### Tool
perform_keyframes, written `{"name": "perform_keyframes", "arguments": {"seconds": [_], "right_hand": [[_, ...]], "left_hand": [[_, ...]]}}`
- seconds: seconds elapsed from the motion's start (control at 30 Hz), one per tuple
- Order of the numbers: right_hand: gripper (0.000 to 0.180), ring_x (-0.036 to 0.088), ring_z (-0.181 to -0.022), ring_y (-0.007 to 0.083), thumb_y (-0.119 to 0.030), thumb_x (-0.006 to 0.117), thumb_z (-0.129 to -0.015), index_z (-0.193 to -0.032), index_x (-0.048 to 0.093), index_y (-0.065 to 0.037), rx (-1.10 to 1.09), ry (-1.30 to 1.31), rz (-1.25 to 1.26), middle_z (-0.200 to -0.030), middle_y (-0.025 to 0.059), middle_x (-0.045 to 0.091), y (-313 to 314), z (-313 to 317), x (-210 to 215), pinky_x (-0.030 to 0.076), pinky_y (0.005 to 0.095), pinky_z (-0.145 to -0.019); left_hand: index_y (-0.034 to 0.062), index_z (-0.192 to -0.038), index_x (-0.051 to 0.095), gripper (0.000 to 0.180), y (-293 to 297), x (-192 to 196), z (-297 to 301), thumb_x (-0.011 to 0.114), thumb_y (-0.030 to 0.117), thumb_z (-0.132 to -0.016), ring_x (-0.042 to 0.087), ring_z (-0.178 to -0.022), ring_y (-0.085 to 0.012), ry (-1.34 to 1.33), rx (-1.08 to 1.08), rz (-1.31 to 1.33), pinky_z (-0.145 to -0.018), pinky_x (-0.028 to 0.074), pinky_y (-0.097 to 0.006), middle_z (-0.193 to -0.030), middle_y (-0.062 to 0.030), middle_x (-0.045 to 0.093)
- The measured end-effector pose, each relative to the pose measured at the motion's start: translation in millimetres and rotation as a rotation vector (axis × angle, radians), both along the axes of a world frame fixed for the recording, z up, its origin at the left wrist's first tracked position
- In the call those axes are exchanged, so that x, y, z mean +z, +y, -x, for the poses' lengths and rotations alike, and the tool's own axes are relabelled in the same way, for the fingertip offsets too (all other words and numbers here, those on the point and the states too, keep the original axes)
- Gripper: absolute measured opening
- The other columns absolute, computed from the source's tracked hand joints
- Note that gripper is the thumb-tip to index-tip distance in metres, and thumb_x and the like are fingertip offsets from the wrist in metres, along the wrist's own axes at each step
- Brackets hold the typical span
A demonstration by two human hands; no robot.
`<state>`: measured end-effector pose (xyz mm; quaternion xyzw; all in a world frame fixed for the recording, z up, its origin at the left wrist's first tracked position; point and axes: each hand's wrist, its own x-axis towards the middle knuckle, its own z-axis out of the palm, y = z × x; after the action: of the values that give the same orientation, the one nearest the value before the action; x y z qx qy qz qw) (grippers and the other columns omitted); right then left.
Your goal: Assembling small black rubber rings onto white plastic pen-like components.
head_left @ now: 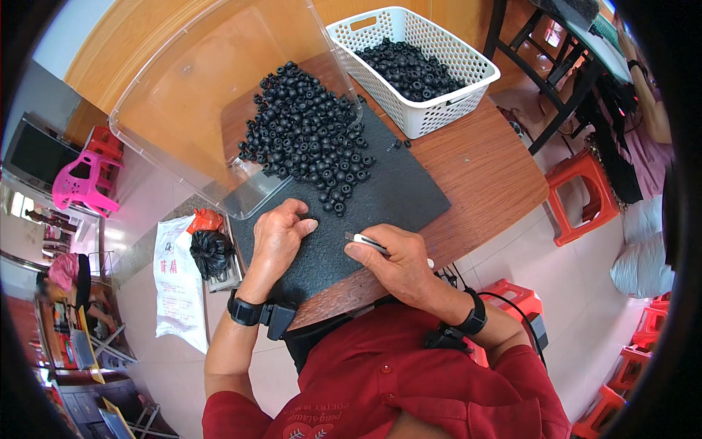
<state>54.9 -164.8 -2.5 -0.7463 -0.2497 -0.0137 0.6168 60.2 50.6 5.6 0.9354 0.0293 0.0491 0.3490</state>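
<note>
Beside the table, a white sack [178, 282] with red print stands on the floor.

Head view — looks steeply down, close, probably fisheye-bent.

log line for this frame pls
left hand: pinching black part on mat | right hand: holding small blade | pile ahead | basket of parts behind
</note>
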Motion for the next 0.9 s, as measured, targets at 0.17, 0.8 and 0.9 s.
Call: {"name": "perform_keyframes", "arguments": {"seconds": [0.17, 0.8, 0.9], "right_hand": [[0.019, 0.056, -0.063, 0.0130, -0.017, 0.067, -0.085, -0.086, 0.064, 0.002, 0.010, 0.011, 0.012, -0.073, 0.0093, 0.061, 0, 1, -1, 0.043, 0.0280, -0.055], [0.020, 0.057, -0.065, 0.0148, -0.017, 0.067, -0.085, -0.087, 0.064, 0.003, 0.014, 0.018, 0.008, -0.074, 0.0108, 0.062, 0, 1, -1, 0.044, 0.0288, -0.057], [0.020, 0.057, -0.064, 0.0148, -0.017, 0.067, -0.085, -0.087, 0.064, 0.003, 0.021, 0.018, 0.018, -0.075, 0.0107, 0.061, 2, 1, 0, 0.044, 0.0291, -0.057]], "left_hand": [[0.0014, -0.090, 0.062, 0.022, -2, 6, -10, 0.071, 0.009, -0.071, 0.064, -0.069, -0.0283, -0.108, -0.177, -0.348, -0.063, 0.049, -0.037, -0.076, -0.0159, 0.064], [-0.0030, -0.095, 0.057, 0.015, 11, -3, 17, 0.059, 0.004, -0.082, 0.033, -0.039, -0.0069, 0.422, 0.038, 1.432, -0.038, 0.029, -0.020, -0.073, -0.0197, 0.061], [-0.0026, -0.099, 0.058, 0.018, 4, -7, 24, 0.059, 0.008, -0.085, 0.036, -0.045, -0.0088, 0.377, 0.074, 1.663, -0.043, 0.032, -0.022, -0.075, -0.0205, 0.061]]}}
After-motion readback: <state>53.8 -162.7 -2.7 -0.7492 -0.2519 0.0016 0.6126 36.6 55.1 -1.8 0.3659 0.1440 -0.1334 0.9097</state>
